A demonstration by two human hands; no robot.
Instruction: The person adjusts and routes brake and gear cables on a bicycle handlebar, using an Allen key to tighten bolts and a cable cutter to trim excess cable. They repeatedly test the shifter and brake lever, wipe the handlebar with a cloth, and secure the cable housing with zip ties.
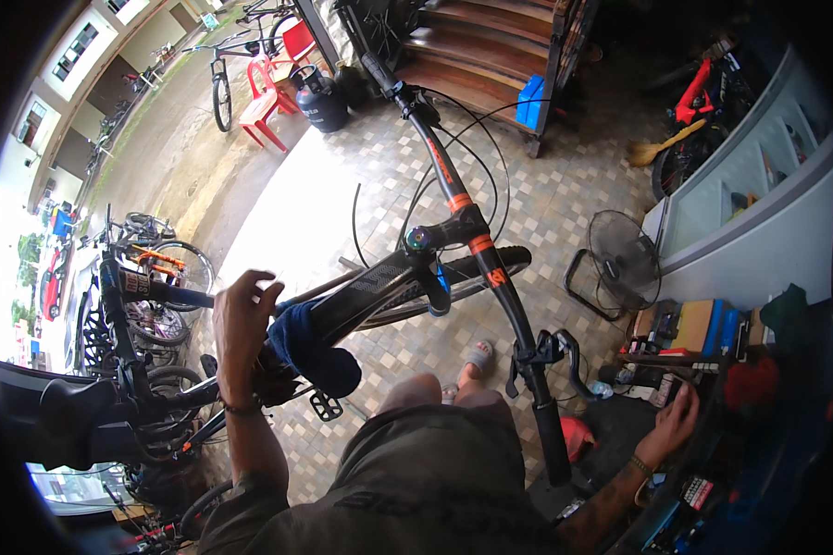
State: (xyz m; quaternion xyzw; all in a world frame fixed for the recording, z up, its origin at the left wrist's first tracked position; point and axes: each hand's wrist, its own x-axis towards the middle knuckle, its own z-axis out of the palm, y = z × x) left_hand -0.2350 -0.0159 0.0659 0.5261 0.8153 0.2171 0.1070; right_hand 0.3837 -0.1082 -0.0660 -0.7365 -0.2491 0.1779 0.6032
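Note:
A bicycle stands before me, its black handlebar (504, 285) with orange bands running from far to near. A dark blue cloth (296, 338) is draped over the frame (370, 289). Beside the cloth is my left hand (242, 310), fingers bent and apart, with nothing visible in it; whether it touches the frame I cannot tell. My right hand (673, 427) reaches out to the right over a cluttered workbench (652, 370), its fingers stretched out and no object visible in them. The brake lever (574, 365) is left of that hand.
A black repair stand (125, 324) rises at left. Several bicycles (157, 268) are behind it. A floor fan (623, 259) and a glass cabinet (750, 203) stand at right. Wooden stairs (481, 55), red chairs (267, 104) and a dark gas cylinder (319, 100) are at the back.

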